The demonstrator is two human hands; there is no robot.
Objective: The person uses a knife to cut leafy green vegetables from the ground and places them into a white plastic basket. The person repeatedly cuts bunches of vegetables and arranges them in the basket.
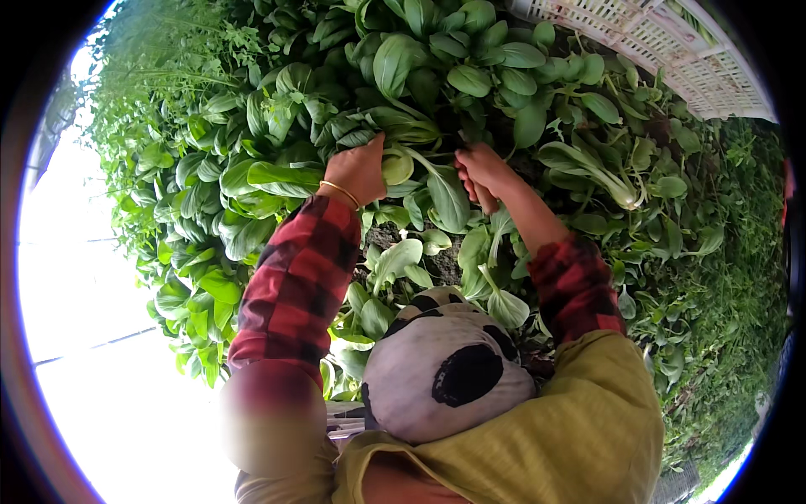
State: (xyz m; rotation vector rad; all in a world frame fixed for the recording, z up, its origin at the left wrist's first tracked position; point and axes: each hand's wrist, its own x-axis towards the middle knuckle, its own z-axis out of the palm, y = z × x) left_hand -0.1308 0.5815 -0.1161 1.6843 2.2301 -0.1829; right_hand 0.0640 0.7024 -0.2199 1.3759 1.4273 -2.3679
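My left hand [356, 169] is closed around the leaves of a bok choy plant [412, 129] in the dense green bed. A pale rounded stalk base [398, 166] shows beside its fingers. To the right, my right hand [483, 171] is in a fist near the plant's base. What looks like the end of a short brown tool handle [486, 199] pokes out below that fist; any blade is hidden among the leaves. Between the two hands a single broad leaf [448, 195] hangs over the soil.
A white slatted plastic crate [661, 47] stands at the upper right. A pulled bok choy [598, 170] lies on the greens right of my right hand. Loose leaves [397, 261] are scattered on dark soil [446, 263] before my knee [441, 372]. Standing bok choy [233, 176] fills the left.
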